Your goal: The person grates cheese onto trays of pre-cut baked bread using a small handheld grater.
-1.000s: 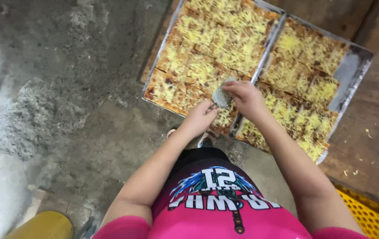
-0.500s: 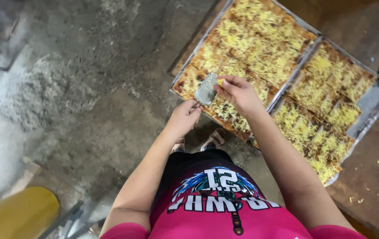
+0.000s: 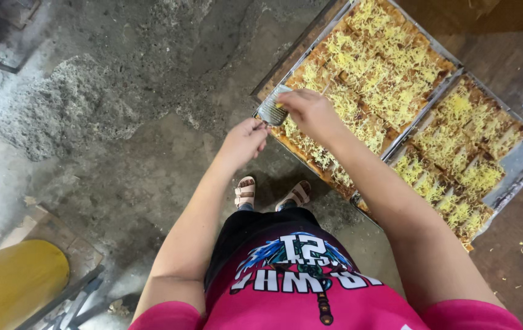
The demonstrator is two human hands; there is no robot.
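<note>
Left hand: the left hand (image 3: 244, 142) is curled shut around the handle end of a small metal grater (image 3: 272, 110), gripping it from 7 o'clock.
Right hand: the right hand (image 3: 310, 111) is closed, fingers pinched on a small yellow piece of cheese (image 3: 279, 105) pressed against the grater's face.
Grater: tilted, held over the near-left corner of the left baking tray (image 3: 310, 43), between the two hands.
Left tray: filled with brown cut squares covered in shredded yellow cheese; it lies at 12 to 1 o'clock from the hands.
Right tray: a second baking tray (image 3: 518, 168) touches the first at 3 o'clock, similarly topped, with bare metal at its far corner.
Surface: both trays rest on a dark wooden table (image 3: 505, 43).
Floor: rough grey concrete floor (image 3: 90, 122) at 9 o'clock; sandalled feet (image 3: 272, 192) directly below the hands; a yellow container (image 3: 11, 281) at 8 o'clock.
</note>
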